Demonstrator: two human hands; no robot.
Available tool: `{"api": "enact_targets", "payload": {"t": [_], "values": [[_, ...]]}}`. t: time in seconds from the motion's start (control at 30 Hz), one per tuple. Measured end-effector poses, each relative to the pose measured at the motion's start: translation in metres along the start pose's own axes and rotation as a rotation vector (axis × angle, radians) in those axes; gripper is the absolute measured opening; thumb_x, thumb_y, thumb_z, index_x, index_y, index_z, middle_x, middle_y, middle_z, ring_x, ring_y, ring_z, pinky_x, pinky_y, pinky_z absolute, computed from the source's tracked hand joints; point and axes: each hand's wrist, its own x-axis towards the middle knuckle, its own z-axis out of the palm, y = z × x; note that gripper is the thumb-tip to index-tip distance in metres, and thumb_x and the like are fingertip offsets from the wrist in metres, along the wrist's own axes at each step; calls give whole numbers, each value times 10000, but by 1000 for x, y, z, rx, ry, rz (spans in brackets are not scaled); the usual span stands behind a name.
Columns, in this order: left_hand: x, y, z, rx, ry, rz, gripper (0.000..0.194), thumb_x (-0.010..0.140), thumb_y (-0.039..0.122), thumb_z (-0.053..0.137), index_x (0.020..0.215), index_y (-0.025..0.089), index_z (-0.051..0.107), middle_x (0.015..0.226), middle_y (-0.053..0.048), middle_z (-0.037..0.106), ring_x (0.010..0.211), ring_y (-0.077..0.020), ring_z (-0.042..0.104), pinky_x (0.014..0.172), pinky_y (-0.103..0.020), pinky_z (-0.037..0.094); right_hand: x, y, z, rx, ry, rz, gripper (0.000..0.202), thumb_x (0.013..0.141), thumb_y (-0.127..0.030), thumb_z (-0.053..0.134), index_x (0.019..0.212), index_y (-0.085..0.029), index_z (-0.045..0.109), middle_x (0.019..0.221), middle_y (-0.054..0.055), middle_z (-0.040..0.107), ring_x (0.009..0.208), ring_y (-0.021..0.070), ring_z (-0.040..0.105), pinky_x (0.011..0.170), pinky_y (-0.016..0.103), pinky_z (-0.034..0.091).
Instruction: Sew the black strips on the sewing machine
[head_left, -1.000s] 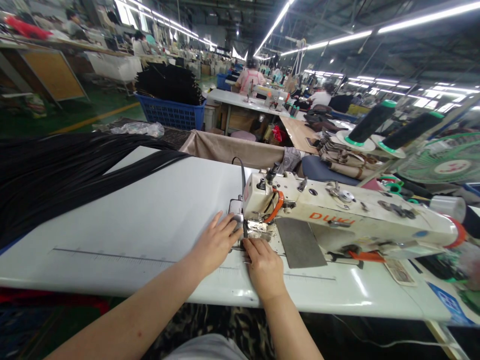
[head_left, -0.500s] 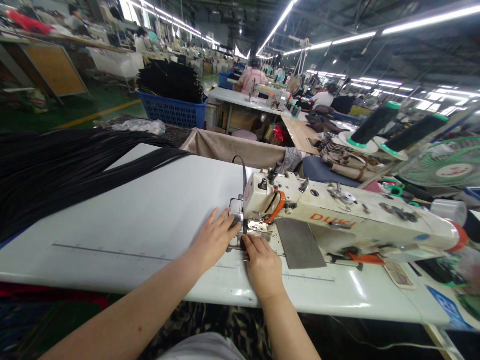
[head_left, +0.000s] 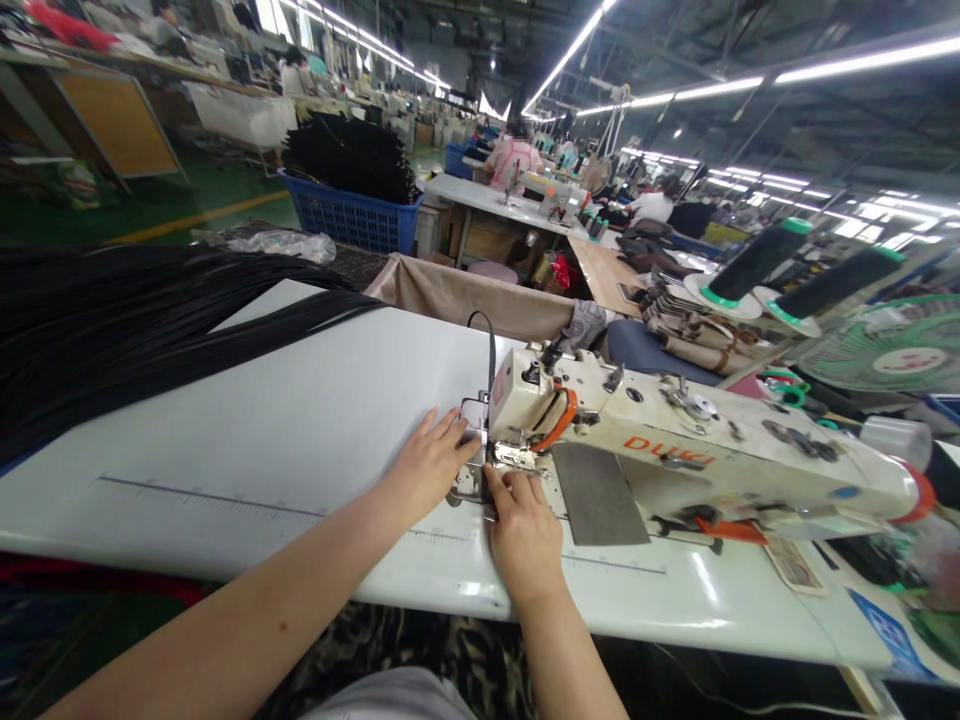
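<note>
A narrow black strip (head_left: 492, 368) loops up behind the sewing machine (head_left: 600, 420) and runs down beside its needle area. My left hand (head_left: 429, 468) lies palm down with fingers spread, its fingertips on the metal plate (head_left: 471, 484) left of the strip. Just in front of the presser foot, my right hand (head_left: 527, 525) has its fingers bent and its index fingertip pressed to the strip's near part. The right thumb is hidden, as is the stretch of strip under the machine head. A heap of black strips (head_left: 150, 330) covers the table's left end.
The white table (head_left: 300, 420) carries a printed ruler (head_left: 210, 497) along its front. Behind it hangs a beige cloth trough (head_left: 465, 295). A blue basket (head_left: 352, 212) holds black pieces. Thread cones (head_left: 765, 265) and a green fan (head_left: 900, 345) stand right. Other people sit farther back.
My view has shifted slightly. The right index finger now lies farther apart from the other fingers, near the presser foot. The left hand stays spread in nearly the same place.
</note>
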Motion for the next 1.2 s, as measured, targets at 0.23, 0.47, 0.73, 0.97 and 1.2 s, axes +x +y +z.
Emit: {"api": "enact_targets", "payload": {"t": [0.23,0.47,0.73,0.97,1.2], "values": [[-6,-3,12,-138,50,57,394,966,113,539,1309,273,648,1411,-80,600,1470,-269,433,1273,-529,267,3,0,1,-30,-82,79,629,857,-28,569,1461,-204,590,984,92,614,1012,264,525,845,347,527],[-6,-4,14,-249,7,61,433,970,88,523,1317,314,648,1455,-63,576,1498,-259,392,1265,-553,261,0,3,9,-6,-18,89,628,830,-15,576,1434,-188,604,973,88,620,998,265,533,810,339,507],[-5,-5,14,-265,17,70,448,962,64,514,1300,314,668,1411,-65,606,1481,-259,417,1263,-550,262,-7,5,-4,52,62,62,466,805,19,538,1205,-162,694,952,70,653,968,244,549,800,324,475],[-5,-4,10,-207,11,95,491,944,30,495,1333,295,635,1416,-77,598,1514,-264,368,1271,-566,239,-34,18,-17,44,99,76,501,758,46,517,1173,-186,676,955,54,652,947,241,542,806,332,456],[-5,-1,6,-163,-9,96,486,952,51,494,1365,285,602,1448,-83,578,1502,-288,385,1264,-583,245,-51,37,-19,-8,195,88,494,762,20,494,1182,-198,638,917,53,646,897,243,535,785,339,454]]}}
